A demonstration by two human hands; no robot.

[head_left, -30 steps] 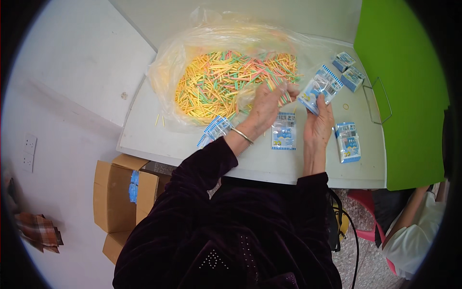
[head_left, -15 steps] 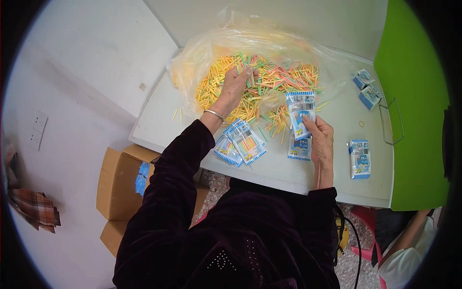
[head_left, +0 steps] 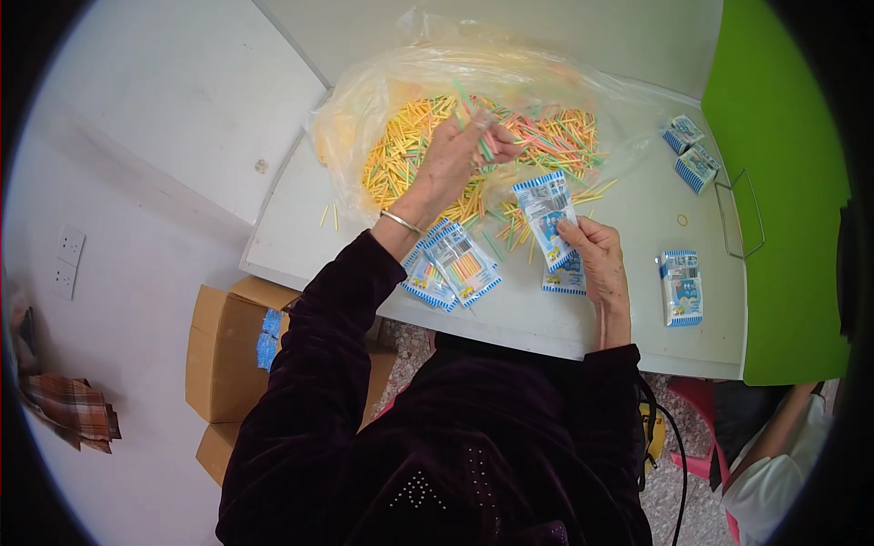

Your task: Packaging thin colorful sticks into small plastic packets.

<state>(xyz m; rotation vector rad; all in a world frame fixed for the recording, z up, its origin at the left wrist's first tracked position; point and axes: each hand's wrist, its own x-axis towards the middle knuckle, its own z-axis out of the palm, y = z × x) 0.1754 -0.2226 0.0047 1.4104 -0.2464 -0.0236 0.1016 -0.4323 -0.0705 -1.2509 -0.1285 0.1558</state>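
Note:
My left hand (head_left: pixel 448 162), wearing a bangle, is closed around several thin coloured sticks (head_left: pixel 487 146), green and pink, above the heap. That heap of yellow, pink and green sticks (head_left: pixel 401 146) lies on a clear plastic bag (head_left: pixel 350 114) spread open on the table. In my right hand (head_left: pixel 596 255), a blue-and-white packet (head_left: pixel 544 205) is pinched between thumb and fingers, tilted to the left. Another blue-and-white packet (head_left: pixel 564 278) lies partly hidden under it. Just below my left wrist, two overlapping packets (head_left: pixel 462 264) show coloured sticks through their windows.
On the right of the white table (head_left: pixel 637 341) lie a packet stack (head_left: pixel 681 289), two small bundles (head_left: pixel 696 168), a rubber band (head_left: pixel 682 219) and a wire stand (head_left: pixel 742 214) by the green panel (head_left: pixel 792 182). An open cardboard box (head_left: pixel 214 355) stands lower left. Another person's arm (head_left: pixel 774 432) shows lower right.
My left hand has lifted slightly and turned toward the right with the sticks in it. The packet in my right hand has moved left and tilted. The whole view has shifted a little.

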